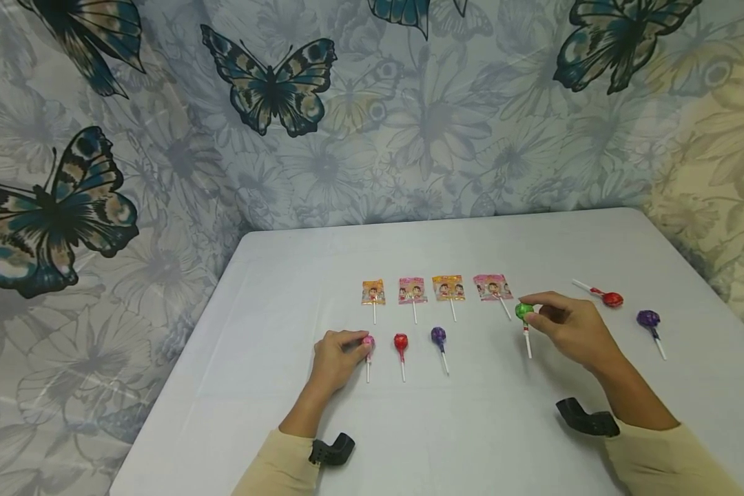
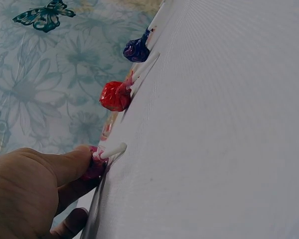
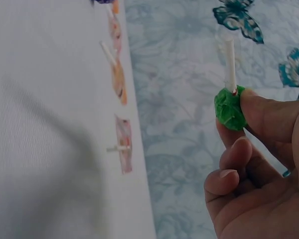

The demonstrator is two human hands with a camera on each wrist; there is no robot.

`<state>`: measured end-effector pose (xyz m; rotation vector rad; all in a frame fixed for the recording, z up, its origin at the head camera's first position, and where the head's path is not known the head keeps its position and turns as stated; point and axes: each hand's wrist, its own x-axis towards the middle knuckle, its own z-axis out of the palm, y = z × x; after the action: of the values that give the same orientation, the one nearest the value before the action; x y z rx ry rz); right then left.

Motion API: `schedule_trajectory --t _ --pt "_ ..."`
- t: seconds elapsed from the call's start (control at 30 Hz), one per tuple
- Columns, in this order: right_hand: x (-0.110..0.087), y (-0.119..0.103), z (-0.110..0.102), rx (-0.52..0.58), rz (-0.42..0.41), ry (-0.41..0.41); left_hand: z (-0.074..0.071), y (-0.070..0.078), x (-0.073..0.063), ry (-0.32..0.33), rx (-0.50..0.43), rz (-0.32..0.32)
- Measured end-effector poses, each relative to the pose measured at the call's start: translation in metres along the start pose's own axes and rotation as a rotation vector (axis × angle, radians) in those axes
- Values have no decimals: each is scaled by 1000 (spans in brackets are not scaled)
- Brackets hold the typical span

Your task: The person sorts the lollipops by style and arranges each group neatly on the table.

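My left hand [image 1: 337, 363] pinches the head of a pink lollipop [image 1: 368, 342] between thumb and fingers; its white stick points toward me. Right of it, a red lollipop [image 1: 400, 343] and a purple lollipop [image 1: 439, 336] lie in the same row. My right hand [image 1: 567, 327] grips a green lollipop [image 1: 523, 311] by its wrapped head, stick hanging down, and the right wrist view shows that green lollipop [image 3: 230, 110] held up above the tabletop. In the left wrist view the pink lollipop [image 2: 93, 167] sits partly hidden behind the thumb.
Behind is a row of flat-wrapped lollipops, orange [image 1: 373, 292] and pink [image 1: 412, 290] alternating. Another red lollipop [image 1: 612, 299] and another purple one [image 1: 648, 319] lie to the right on the white table [image 1: 254, 310]. A butterfly-patterned wall [image 1: 409, 172] borders the far edge.
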<state>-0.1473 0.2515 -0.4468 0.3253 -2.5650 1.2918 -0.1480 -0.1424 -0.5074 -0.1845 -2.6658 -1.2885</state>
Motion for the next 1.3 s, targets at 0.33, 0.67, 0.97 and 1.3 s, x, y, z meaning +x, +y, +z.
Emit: schedule_trajectory --t 0.33,0.67,0.97,1.3 --pt "5 -9 17 27 -18 -38 1 2 0 -5 1 -8" --pt "5 -2 38 59 -8 -103 3 1 1 -8 5 -9" --pt "4 7 48 59 9 -135 2 4 0 -19 -11 -13" --pt "6 17 58 37 45 -195 0 3 -1 -5 -2 -12"
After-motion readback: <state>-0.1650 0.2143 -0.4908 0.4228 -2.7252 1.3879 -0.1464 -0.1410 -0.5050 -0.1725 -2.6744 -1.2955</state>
